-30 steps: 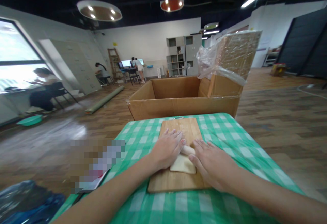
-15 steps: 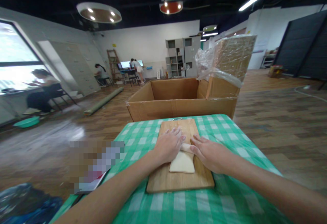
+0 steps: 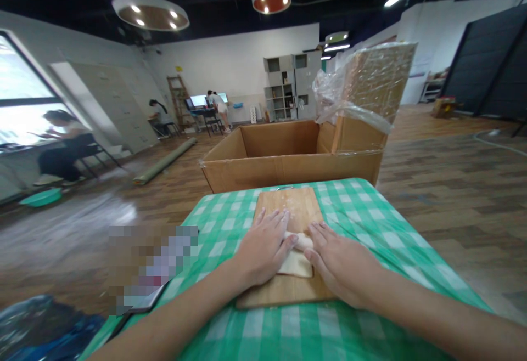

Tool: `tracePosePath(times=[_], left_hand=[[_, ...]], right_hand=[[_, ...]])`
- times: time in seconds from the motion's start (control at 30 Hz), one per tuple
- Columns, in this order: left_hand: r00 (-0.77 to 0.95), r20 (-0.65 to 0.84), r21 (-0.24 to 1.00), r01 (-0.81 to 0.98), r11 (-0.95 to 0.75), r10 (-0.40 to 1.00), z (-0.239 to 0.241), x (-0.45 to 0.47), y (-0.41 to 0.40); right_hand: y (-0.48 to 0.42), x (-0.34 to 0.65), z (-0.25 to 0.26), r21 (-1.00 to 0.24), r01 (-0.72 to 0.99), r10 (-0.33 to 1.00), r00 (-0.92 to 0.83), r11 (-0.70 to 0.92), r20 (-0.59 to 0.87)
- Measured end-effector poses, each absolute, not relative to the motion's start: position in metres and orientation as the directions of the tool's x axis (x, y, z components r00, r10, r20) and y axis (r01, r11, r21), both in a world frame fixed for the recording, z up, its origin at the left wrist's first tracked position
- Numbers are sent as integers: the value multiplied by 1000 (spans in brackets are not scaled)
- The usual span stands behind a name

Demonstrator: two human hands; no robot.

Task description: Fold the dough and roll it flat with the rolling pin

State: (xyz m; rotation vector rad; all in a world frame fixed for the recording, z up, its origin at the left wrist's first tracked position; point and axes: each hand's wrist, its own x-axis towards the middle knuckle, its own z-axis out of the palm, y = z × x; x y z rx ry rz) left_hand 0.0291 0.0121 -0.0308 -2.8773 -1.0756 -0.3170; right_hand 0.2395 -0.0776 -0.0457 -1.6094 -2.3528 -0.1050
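Most of a worktop [image 3: 370, 224] draped in green-and-white check lies bare on either side, with a large cardboard box [image 3: 288, 169] standing just past its far edge. A wooden cutting board [image 3: 297, 207] lies lengthwise at the middle of the cloth, its far half uncovered and its long edges well inside the cloth's. The left hand [image 3: 263, 248] and right hand [image 3: 340, 262] rest palm-down side by side on the board, fingers straight and pointing away. Each grip is spread flat and clasps nothing, pressing a pale piece of dough [image 3: 297, 262] that shows between them at mid-board.
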Motion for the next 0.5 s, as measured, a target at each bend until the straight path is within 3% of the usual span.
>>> tracePosePath(times=[0.23,0.5], left_hand=[[770,201,-47,624,-780,605,-27,53,40],[826,220,-203,560,-803,520,-35,62,56]], right_hand=[[-33,273,-48,-61,841,834,-520,537,184],[-10,289,-54,-7,846,831,-522,533,192]])
